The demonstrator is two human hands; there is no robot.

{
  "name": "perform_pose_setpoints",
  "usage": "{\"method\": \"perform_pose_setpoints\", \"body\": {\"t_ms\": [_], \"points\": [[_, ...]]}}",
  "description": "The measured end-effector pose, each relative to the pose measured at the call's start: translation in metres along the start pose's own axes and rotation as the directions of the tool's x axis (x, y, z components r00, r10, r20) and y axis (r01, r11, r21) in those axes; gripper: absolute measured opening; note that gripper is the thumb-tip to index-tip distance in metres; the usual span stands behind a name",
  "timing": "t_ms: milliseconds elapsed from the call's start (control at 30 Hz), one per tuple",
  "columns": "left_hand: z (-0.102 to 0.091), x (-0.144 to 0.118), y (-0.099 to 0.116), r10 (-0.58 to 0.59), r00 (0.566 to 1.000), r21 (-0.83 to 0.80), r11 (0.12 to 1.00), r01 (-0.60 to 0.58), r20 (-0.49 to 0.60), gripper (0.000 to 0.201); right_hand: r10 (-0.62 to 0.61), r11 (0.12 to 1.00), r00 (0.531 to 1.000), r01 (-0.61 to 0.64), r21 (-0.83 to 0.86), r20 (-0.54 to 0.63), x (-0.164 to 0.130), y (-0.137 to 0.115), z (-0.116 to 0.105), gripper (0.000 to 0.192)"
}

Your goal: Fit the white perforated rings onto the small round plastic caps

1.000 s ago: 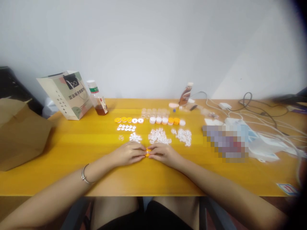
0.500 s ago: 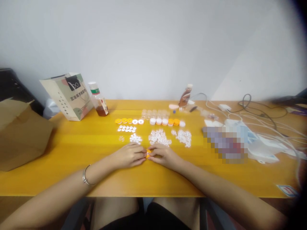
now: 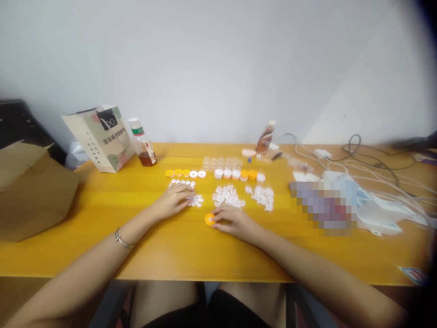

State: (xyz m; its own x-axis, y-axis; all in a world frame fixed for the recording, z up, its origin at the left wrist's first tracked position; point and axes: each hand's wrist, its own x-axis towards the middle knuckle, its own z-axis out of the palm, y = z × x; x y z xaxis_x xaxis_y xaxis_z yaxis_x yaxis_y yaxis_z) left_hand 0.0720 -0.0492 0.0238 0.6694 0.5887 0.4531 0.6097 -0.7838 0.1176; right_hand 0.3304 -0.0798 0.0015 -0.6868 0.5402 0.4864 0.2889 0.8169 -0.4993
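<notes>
My right hand (image 3: 232, 222) rests on the yellow table (image 3: 191, 248) and pinches a small orange round cap (image 3: 209, 219) at its fingertips. Farther back and to the left, my left hand (image 3: 172, 200) reaches with fingers spread onto a small pile of white round pieces (image 3: 196, 201). Beyond the hands lie two heaps of white ring pieces (image 3: 227, 196) (image 3: 262, 196), a row of orange and white discs (image 3: 185, 173), and a row of white and orange caps (image 3: 239, 174). A cluster of clear little cups (image 3: 220, 162) stands behind them.
A paper gift bag (image 3: 102, 136) and a bottle of brown drink (image 3: 142, 143) stand at the back left, a brown paper bag (image 3: 30, 191) at the left edge. Another bottle (image 3: 266, 135) stands at the back middle; cables (image 3: 368, 159) and white packets (image 3: 378, 214) cover the right.
My left hand let go of the orange cap and moved back and left onto the white round pieces. My right hand keeps the cap near the same spot.
</notes>
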Motion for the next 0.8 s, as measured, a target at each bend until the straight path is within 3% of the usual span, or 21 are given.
{"method": "perform_pose_setpoints", "body": {"t_ms": [167, 567, 700, 800], "points": [[0.005, 0.002, 0.003, -0.013, 0.999, 0.050, 0.999, 0.011, 0.038, 0.024, 0.002, 1.000, 1.000, -0.002, -0.003, 0.005, 0.001, 0.000, 0.000, 0.010], [0.009, 0.004, 0.000, 0.044, 0.998, 0.013, 0.999, -0.044, -0.045, 0.015, 0.031, 0.999, 1.000, -0.031, 0.022, 0.003, 0.002, -0.003, -0.002, 0.009], [0.007, 0.006, 0.017, 0.095, 0.988, 0.001, 0.995, -0.095, -0.122, 0.013, 0.090, 0.996, 0.996, -0.090, 0.006, 0.005, 0.002, -0.006, -0.003, 0.011], [0.008, 0.007, 0.037, 0.172, 0.978, -0.014, 0.985, -0.174, -0.119, 0.013, 0.127, 0.992, 0.992, -0.126, -0.015, 0.006, 0.002, -0.006, -0.003, 0.015]]}}
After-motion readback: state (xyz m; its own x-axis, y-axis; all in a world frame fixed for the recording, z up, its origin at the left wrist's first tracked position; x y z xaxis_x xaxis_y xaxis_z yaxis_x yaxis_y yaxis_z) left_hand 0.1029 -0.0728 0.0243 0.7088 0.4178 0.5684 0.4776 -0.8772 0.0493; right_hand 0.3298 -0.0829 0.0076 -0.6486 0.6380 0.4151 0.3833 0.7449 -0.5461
